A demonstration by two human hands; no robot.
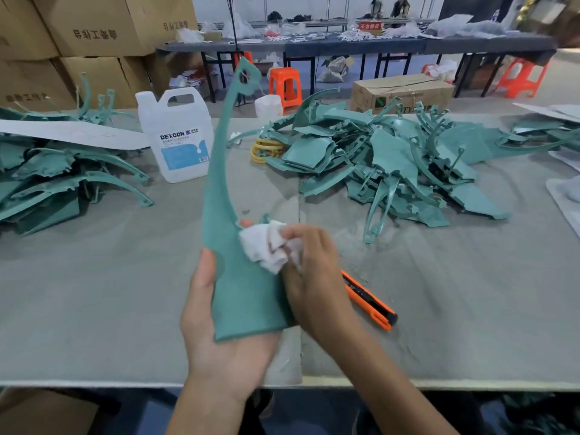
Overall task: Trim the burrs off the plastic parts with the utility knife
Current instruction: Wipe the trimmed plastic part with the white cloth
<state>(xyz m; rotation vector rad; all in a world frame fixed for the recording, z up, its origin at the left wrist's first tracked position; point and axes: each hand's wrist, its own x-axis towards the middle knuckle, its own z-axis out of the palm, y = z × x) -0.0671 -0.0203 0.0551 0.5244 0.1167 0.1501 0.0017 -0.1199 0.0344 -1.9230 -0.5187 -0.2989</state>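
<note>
A long curved teal plastic part (241, 287) stands upright above the table, its narrow tip pointing up and away. My left hand (219, 334) grips its wide lower end from below, thumb along the left edge. My right hand (314, 277) holds a crumpled white cloth (266, 246) pressed against the part's right edge. The orange and black utility knife (370, 302) lies on the table just right of my right hand, in nobody's grip.
A heap of teal parts (392, 161) fills the right half of the grey table (94, 309); another heap (56, 180) lies at the left. A white DEXCON jug (179, 136) stands behind the held part, with yellow rings (266, 150) beside it. Cardboard boxes (78, 42) rise at the back left.
</note>
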